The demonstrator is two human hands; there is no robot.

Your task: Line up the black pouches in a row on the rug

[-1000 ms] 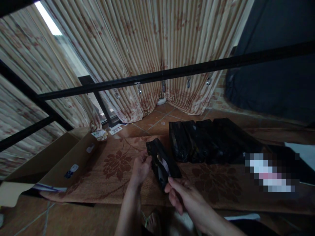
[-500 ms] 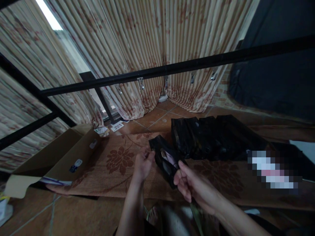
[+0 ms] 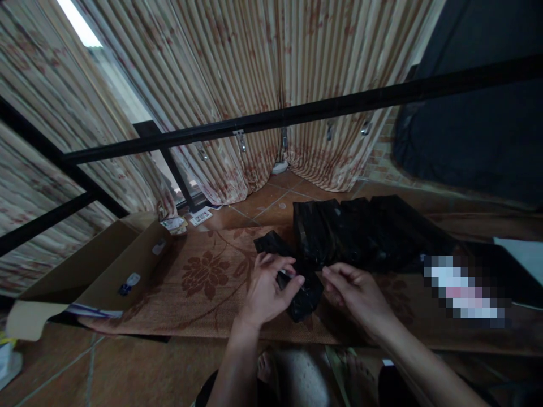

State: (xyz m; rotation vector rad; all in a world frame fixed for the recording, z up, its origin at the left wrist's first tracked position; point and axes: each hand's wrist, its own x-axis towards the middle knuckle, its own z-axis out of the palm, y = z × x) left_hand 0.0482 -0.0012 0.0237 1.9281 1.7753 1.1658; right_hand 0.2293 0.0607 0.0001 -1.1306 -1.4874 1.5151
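Observation:
A small black glossy pouch (image 3: pixel 306 297) lies on a brown flower-patterned mat (image 3: pixel 199 282). My left hand (image 3: pixel 268 289) covers its upper part, fingers pinched on something pale at its mouth. My right hand (image 3: pixel 355 294) is just to its right, fingers curled near the pouch's edge; whether it touches the pouch I cannot tell. Behind the pouch a row of several similar black pouches (image 3: pixel 360 232) stands on the mat.
A flattened cardboard box (image 3: pixel 97 277) lies at the left of the mat. A black metal bar (image 3: pixel 297 116) crosses the view above, with striped curtains (image 3: pixel 237 79) behind. Paper scraps (image 3: pixel 186 220) lie on the tiled floor. A dark cloth (image 3: pixel 475 130) hangs at right.
My left hand has moved right from the pouch's left edge onto its top. My right hand has let go of the lower corner and shifted right. The pouch now lies lower, flatter.

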